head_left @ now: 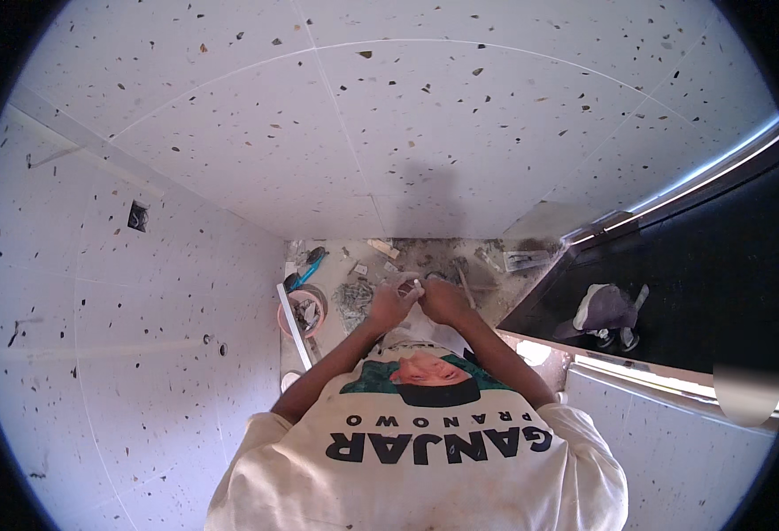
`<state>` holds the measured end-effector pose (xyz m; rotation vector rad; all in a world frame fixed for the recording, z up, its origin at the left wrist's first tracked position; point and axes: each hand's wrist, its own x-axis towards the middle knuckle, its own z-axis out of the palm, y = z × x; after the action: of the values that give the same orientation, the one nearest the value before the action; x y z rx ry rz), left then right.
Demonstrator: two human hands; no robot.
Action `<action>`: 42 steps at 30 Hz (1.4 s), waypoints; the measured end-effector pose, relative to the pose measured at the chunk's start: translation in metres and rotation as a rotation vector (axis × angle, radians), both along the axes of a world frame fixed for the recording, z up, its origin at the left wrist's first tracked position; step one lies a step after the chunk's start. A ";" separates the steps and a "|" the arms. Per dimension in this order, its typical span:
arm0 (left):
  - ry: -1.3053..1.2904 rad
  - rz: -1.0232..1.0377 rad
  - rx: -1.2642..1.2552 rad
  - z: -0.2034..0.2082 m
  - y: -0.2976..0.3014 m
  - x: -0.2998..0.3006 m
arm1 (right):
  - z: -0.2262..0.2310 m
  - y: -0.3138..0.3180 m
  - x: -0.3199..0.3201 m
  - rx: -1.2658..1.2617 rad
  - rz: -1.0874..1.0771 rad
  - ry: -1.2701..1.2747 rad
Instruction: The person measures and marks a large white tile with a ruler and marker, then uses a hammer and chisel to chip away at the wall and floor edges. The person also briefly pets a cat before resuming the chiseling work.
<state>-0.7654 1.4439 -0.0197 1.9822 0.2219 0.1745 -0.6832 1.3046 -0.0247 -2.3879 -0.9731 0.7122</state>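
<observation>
My left hand [393,304] and my right hand [443,303] meet in front of my chest, above the floor. The fingers of both are closed. Between them is a small whitish thing [417,284] with a pale tip, too small to name. Below the hands, a pale, thin, see-through sheet [440,334] shows between my forearms; whether it joins the thing in my fingers cannot be made out.
At left stands a pinkish bucket [321,311] with debris inside; a long white strip [294,326] leans across it. A blue-handled tool [311,269] lies behind. Scraps litter the dusty floor [425,255]. On the black slab [690,301] at right sits a crumpled white-and-purple bag [608,307]. Speckled walls [257,168] enclose the corner.
</observation>
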 end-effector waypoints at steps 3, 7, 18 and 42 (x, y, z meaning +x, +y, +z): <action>-0.086 -0.090 0.131 0.008 0.030 0.000 | -0.009 0.023 -0.014 0.030 -0.062 -0.045; -0.052 -0.158 0.218 0.015 0.069 -0.011 | 0.006 0.055 -0.028 0.006 -0.071 -0.034; -0.081 -0.250 0.286 0.018 0.104 -0.014 | -0.014 0.063 -0.054 -0.164 -0.278 -0.082; 0.135 -0.419 0.335 0.047 0.087 -0.026 | -0.001 0.016 -0.095 0.079 -0.556 -0.174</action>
<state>-0.7918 1.5309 0.0269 2.3264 -0.1494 -0.2067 -0.7780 1.3203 -0.0261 -2.5042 -0.3479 0.2558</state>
